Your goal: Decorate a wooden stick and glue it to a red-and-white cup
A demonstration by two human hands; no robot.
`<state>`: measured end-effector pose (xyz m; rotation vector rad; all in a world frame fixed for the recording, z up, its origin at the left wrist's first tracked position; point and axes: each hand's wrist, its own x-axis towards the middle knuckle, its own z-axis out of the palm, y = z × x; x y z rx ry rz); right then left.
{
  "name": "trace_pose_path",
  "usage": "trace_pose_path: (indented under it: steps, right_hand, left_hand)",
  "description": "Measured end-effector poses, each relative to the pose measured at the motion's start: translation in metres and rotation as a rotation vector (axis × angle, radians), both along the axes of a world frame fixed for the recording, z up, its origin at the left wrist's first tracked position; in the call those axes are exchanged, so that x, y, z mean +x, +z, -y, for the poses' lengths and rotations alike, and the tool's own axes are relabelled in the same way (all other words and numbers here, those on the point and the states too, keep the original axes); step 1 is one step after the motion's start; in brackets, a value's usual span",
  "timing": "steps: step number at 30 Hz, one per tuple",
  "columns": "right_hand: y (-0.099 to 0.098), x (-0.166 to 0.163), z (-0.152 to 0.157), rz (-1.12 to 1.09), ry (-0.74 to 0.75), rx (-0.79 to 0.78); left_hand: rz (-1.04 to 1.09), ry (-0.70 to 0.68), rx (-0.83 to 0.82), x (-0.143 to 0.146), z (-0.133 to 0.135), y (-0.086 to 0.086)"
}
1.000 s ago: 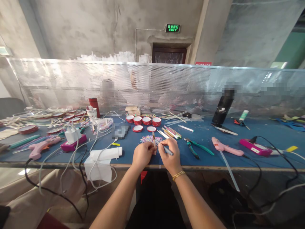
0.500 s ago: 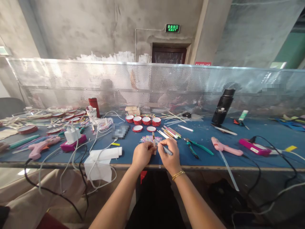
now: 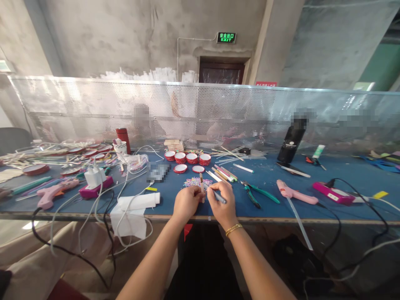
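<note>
My left hand (image 3: 186,203) is closed on a small wooden stick (image 3: 201,182) held upright near the front edge of the blue table (image 3: 268,196). My right hand (image 3: 222,203), with a gold bracelet at the wrist, grips a pen (image 3: 218,196) whose tip rests against the stick. Just beyond the hands lies a small colourful patterned piece (image 3: 193,182). Several red-rimmed round cups (image 3: 187,158) stand further back, with coloured sticks (image 3: 223,173) beside them.
Green-handled pliers (image 3: 258,193) and a pink glue gun (image 3: 293,193) lie to the right, a black bottle (image 3: 291,141) behind them. Left are another pink glue gun (image 3: 53,192), white cables, a white tube (image 3: 139,202) and a red flask (image 3: 123,137). A perforated metal screen (image 3: 218,112) backs the table.
</note>
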<state>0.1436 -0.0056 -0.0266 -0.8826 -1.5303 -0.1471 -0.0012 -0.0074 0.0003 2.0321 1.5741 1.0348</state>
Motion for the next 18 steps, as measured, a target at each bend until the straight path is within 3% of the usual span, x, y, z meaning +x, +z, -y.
trace_pose_path:
  steps: [18]
  right_hand:
    - [0.0011,0.0001,0.0007,0.006,0.018,0.002]
  left_hand:
    - [0.004,0.003,0.011,0.0005,0.0011,0.0005]
